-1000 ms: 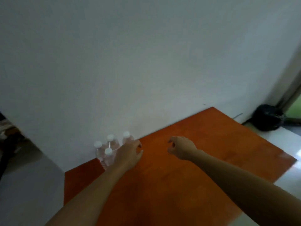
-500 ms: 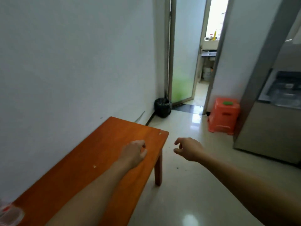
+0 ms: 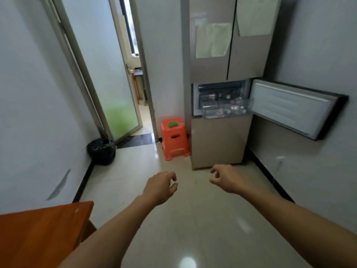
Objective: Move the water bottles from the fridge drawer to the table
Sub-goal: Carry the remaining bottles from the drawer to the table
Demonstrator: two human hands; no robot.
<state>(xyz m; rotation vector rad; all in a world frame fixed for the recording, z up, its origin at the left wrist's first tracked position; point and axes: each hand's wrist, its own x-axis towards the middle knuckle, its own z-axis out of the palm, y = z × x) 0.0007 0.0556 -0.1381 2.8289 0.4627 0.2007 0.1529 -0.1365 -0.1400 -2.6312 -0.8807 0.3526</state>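
Clear bottles (image 3: 234,108) seem to sit in the open fridge drawer (image 3: 209,113) ahead, so with left grip (image 3: 160,187) and right grip (image 3: 226,179) loose and empty, I should step close before reaching in.

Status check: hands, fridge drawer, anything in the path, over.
Left hand and right hand empty, loosely curled. Clear plastic fridge drawer pulled out, contents too blurred to call. Orange plastic stool stands left of it, off the direct line.
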